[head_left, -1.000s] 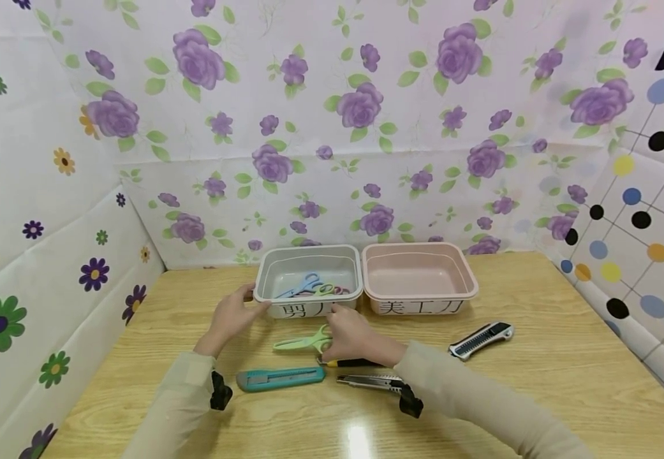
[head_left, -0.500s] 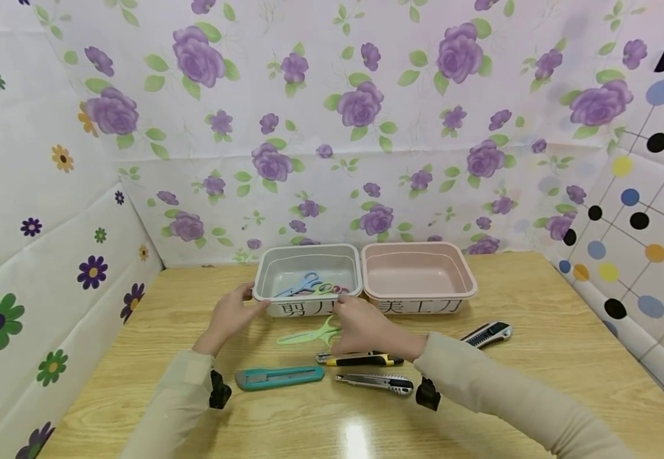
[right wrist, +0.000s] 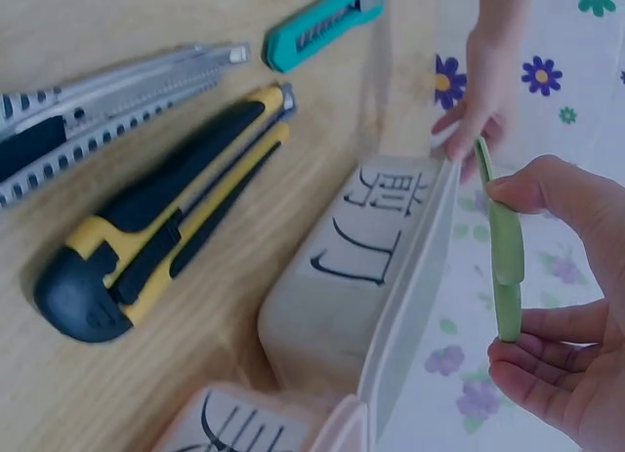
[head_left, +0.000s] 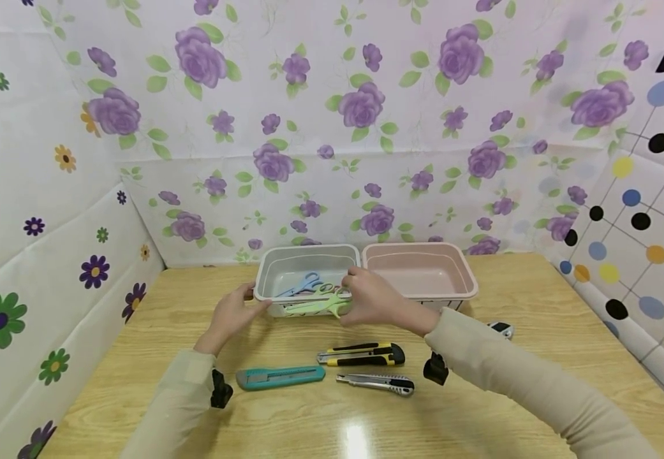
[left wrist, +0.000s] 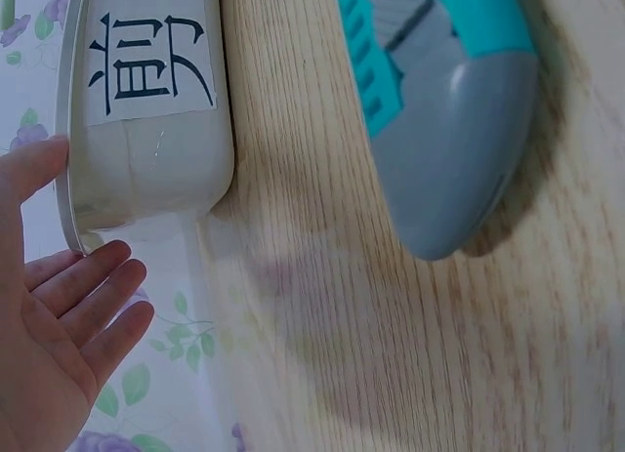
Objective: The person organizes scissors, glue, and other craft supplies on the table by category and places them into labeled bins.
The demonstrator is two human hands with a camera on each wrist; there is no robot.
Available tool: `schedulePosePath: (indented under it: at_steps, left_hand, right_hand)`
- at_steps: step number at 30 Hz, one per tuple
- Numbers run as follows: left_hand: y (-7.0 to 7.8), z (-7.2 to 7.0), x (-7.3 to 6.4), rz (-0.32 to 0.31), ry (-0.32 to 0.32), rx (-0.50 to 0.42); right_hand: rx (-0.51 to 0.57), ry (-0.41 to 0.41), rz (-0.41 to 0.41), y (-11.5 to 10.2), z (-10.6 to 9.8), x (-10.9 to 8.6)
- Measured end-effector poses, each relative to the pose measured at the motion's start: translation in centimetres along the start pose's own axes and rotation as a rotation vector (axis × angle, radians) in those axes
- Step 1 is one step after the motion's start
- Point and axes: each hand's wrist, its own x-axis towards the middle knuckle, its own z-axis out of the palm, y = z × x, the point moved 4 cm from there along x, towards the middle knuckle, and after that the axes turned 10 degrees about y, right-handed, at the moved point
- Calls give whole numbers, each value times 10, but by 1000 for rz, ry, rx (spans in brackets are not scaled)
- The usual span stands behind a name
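My right hand (head_left: 373, 296) pinches a pair of light green scissors (head_left: 333, 306) by the handle loops. The blades point left, across the front of a grey plastic bin (head_left: 286, 261). In the right wrist view the scissors (right wrist: 506, 237) appear edge-on between thumb and fingertips, above the bin's rim. Inside the bin lie blue scissors (head_left: 303, 285) and other scissors with green and pink handles. My left hand (head_left: 231, 317) rests at the bin's left front corner. In the left wrist view its thumb touches the rim, and the relaxed fingers (left wrist: 93, 286) spread beside the corner.
A pink bin (head_left: 418, 280) stands against the grey one's right side. On the wooden table lie a teal utility knife (head_left: 280, 378), a yellow-and-black one (head_left: 361, 354) and a silver one (head_left: 376, 383). A white-and-black knife (head_left: 502, 329) is partly hidden by the right sleeve.
My right hand has lifted the green scissors off the table and up to the grey bin's front rim. The yellow-and-black knife is uncovered. My left hand has stayed in place.
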Motion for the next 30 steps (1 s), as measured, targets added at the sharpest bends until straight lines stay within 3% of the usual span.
schedulePosePath:
  at_steps: [15,22,30]
  left_hand:
    - [0,0,1,-6,-4,-9]
    - [0,-1,1,-4,4,0]
    - [1,-1,1,-15,4,-3]
  right_hand:
    - [-56,-10,-4,23,0,15]
    - [-41,-27,38,35,6,23]
    - [-18,-15,14,45,11,30]
